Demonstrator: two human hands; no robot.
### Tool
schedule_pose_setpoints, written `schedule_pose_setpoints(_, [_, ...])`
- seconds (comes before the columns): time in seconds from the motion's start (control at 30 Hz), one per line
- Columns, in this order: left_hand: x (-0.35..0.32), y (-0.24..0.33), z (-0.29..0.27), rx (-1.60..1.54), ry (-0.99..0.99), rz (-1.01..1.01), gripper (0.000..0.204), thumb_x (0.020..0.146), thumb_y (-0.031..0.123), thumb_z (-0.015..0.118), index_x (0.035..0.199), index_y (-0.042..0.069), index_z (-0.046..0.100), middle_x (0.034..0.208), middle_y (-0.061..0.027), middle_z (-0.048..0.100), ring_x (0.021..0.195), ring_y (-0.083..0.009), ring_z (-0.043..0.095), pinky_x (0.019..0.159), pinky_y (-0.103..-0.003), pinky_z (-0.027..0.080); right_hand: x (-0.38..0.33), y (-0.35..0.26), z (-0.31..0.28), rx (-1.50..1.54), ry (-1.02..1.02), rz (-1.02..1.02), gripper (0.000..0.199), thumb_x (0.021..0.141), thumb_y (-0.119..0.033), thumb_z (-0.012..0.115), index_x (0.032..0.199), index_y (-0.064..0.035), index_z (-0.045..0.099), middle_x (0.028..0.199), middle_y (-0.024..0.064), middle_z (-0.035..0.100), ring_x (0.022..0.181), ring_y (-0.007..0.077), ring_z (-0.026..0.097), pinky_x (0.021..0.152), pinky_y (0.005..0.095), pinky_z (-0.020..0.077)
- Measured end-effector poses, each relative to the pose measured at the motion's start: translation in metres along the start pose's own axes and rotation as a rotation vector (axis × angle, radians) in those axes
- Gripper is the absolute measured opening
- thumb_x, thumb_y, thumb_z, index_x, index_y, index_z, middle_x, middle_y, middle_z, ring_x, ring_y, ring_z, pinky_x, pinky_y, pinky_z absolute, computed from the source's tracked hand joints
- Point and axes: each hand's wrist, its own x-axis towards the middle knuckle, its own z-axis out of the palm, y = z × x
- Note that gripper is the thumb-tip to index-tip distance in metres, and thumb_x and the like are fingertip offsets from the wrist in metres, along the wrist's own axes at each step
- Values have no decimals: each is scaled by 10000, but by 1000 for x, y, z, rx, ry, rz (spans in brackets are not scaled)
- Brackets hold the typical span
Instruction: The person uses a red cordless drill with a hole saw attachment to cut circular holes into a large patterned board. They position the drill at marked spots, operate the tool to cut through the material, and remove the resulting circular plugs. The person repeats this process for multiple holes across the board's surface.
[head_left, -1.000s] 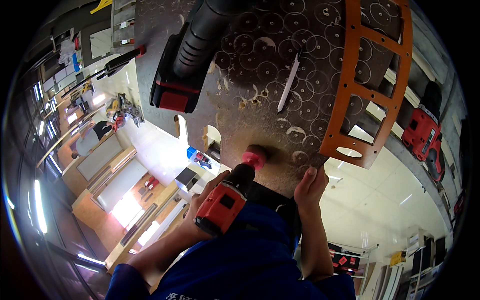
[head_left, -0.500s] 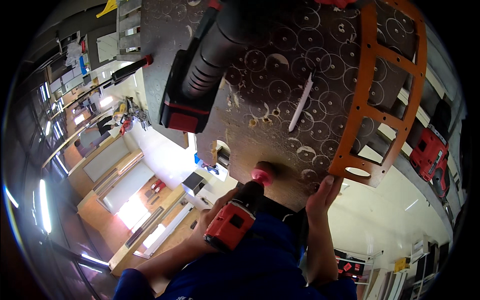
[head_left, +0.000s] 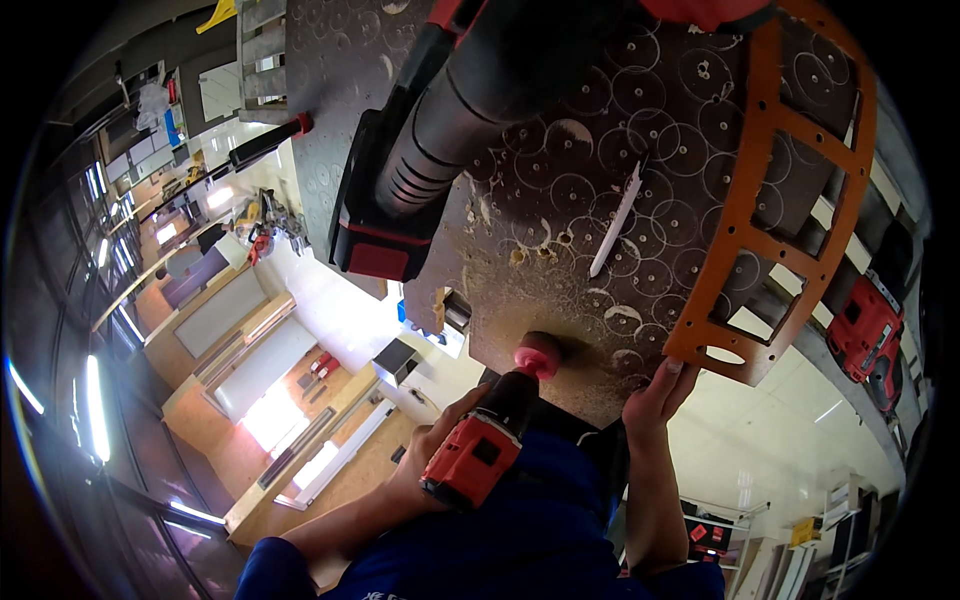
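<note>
In my left hand (head_left: pixel 430 450) is a red and black cordless drill (head_left: pixel 475 450). Its round red hole saw (head_left: pixel 538 354) rests against the near part of a dark brown work board (head_left: pixel 500 310); fine dust lies around it. My right hand (head_left: pixel 652 400) grips the near corner of an orange slotted panel (head_left: pixel 745 250), at the board's near edge; some of its fingers are hidden. A pale pencil-like stick (head_left: pixel 617 220) lies on the board among scribed circles. A large black and red power tool (head_left: pixel 430 140) looms over the board's far left, close to the camera.
Another red power tool (head_left: pixel 865 325) sits on a grey surface to the right of the orange panel. Past the board's left side are a small dark box (head_left: pixel 396 361) and wooden benches (head_left: pixel 230 360). A shelf rack (head_left: pixel 845 520) stands at lower right.
The view has shifted slightly, so the board, panel and tools sit a little lower and further right. Both hands keep their grips, and the hole saw stays at the board.
</note>
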Motion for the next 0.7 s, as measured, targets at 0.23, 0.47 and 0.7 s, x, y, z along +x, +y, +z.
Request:
schedule_pose_setpoints(0.23, [2,2,0,-33,-19,-63,811,769,187,804,1431,14,369,1262,-181,593,1017,-288,684,892,-360,543,1,2,-2,-9,-24,-51,500,1045,-290,308,1414,46,336,1401,173,420,1262,220,442,1050,337,365])
schedule_pose_setpoints(0.47, [-1,-6,7,31,28,19,641,754,204,814,1290,13,518,1402,-193,466,1041,-289,671,890,-361,547,7,-7,7,79,28,7,461,1025,-296,339,1329,45,401,1272,159,496,1161,212,487,989,318,386])
schedule_pose_setpoints(0.7, [-3,-11,9,69,34,40,579,747,197,813,1234,9,562,1408,-215,456,1019,-307,678,862,-362,560,0,7,-3,42,16,16,445,1024,-284,335,1298,58,416,1226,152,509,1110,201,487,974,307,380])
